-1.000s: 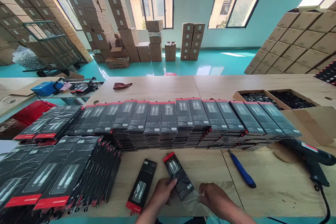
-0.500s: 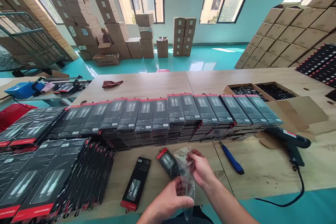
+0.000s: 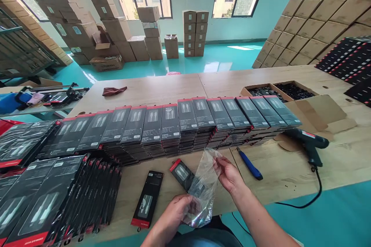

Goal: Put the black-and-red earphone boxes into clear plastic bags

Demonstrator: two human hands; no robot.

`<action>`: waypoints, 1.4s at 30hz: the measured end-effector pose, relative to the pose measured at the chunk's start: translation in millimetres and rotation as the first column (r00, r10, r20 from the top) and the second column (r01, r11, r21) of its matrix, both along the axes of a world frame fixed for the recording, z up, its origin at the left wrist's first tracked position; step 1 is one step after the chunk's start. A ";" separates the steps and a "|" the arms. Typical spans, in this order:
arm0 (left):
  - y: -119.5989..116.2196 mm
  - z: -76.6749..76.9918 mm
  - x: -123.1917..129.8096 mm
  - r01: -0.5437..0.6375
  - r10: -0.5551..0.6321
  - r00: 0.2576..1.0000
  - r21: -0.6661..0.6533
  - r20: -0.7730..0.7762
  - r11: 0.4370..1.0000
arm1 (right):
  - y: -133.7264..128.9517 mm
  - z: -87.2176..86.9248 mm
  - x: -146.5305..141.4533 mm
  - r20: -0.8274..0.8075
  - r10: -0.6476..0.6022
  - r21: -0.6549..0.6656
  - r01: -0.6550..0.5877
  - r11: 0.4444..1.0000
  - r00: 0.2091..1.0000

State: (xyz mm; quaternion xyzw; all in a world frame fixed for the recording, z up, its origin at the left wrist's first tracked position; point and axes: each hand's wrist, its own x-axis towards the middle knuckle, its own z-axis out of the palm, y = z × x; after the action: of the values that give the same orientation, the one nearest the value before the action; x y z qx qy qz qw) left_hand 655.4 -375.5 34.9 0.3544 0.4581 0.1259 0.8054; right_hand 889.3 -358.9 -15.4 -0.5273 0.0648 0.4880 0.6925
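Both my hands hold a clear plastic sleeve (image 3: 204,185) above the near edge of the wooden table (image 3: 162,88). My left hand (image 3: 174,212) pinches its lower end and my right hand (image 3: 227,173) grips its upper edge. Behind the sleeve a black packet with a red top (image 3: 181,171) lies tilted on the table, partly seen through the plastic. A second black packet (image 3: 146,200) lies flat to the left of my hands.
A long row of stacked black packets (image 3: 179,123) crosses the table, and more stacks (image 3: 58,193) stand at the left. A blue utility knife (image 3: 249,168) and a black heat gun (image 3: 307,142) lie at the right. An open carton (image 3: 313,108) sits behind them.
The clear sleeve came up off the table and now stretches between both hands. My right hand rose to its top edge. The camera tilted down and left.
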 end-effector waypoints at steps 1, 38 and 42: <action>0.6 -0.2 -0.3 0.006 -0.006 1.000 0.011 -0.014 1.000 | -1.9 -2.3 0.5 0.029 0.019 -0.013 -0.018 1.000 0.999; 12.6 -35.6 -34.9 0.034 0.356 0.815 0.652 -0.457 0.757 | -61.9 20.8 -76.5 0.133 0.619 -0.134 -0.605 0.785 0.774; 11.6 -57.3 -95.7 0.299 0.514 0.422 0.650 -0.747 0.699 | -56.2 34.7 -51.2 0.210 0.410 -0.129 -0.391 0.911 0.887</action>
State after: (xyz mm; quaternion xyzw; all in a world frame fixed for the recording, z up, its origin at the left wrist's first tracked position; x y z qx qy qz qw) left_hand 559.7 -363.9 -22.4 0.6080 0.7509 0.1380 0.2176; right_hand 838.2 -415.0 19.3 -0.6110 -0.1066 0.5522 0.5571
